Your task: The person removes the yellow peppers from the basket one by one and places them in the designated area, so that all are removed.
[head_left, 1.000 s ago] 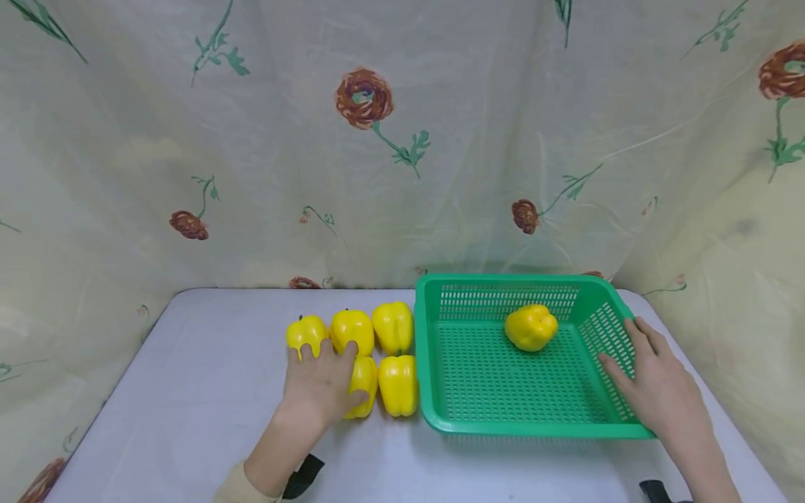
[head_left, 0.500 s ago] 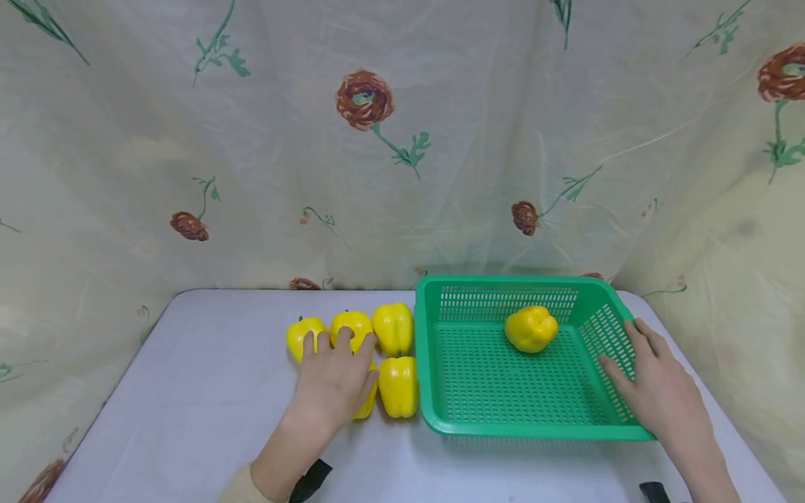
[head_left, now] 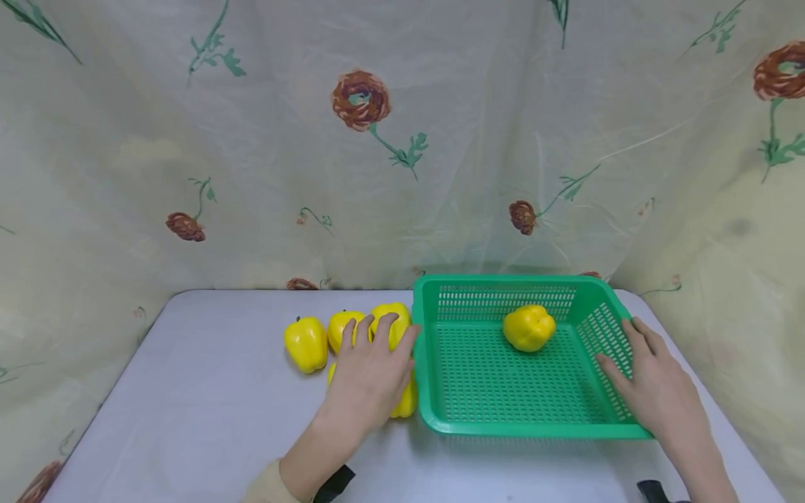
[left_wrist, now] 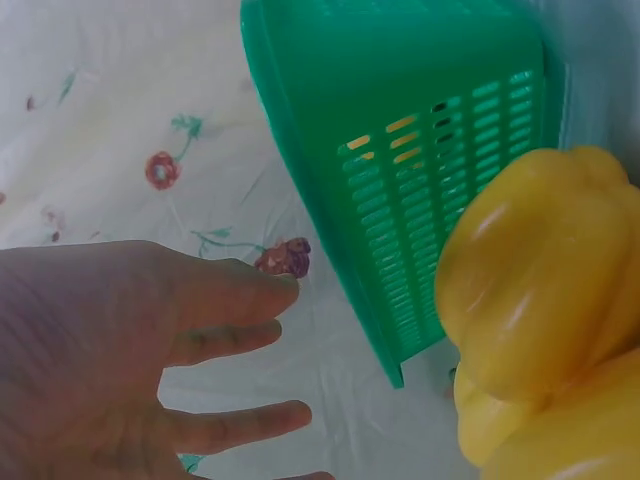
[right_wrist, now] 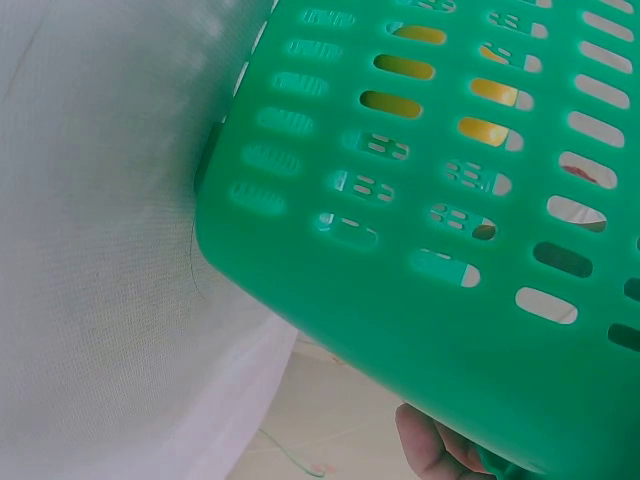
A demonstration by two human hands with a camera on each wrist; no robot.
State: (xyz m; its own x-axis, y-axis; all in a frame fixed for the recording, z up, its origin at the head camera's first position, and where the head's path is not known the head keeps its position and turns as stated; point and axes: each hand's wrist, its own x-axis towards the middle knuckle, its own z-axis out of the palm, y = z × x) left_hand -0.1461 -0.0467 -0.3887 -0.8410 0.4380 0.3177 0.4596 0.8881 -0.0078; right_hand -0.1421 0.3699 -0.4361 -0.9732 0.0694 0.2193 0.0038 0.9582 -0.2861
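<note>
My left hand (head_left: 367, 377), fingers spread, is over the group of yellow bell peppers on the table and holds none. In the left wrist view its fingers (left_wrist: 240, 425) extend apart from the yellow peppers (left_wrist: 545, 280) at the right. One pepper (head_left: 306, 344) lies uncovered at the group's left end; the others are partly hidden by the hand. My right hand (head_left: 663, 391) holds the right rim of a green plastic basket (head_left: 534, 427), thumb over the inner side. Its fingertips (right_wrist: 425, 440) show at the rim in the right wrist view. Another yellow pepper (head_left: 529, 328) lies inside the basket.
A white-covered table (head_left: 189, 405) carries everything. Behind and beside it hangs a pale flower-printed curtain (head_left: 453, 140). The basket's left wall stands close to the pepper group.
My left hand has moved right and slightly away from me across the peppers, uncovering the leftmost one. The right hand stays at the basket rim, and the basket has not moved.
</note>
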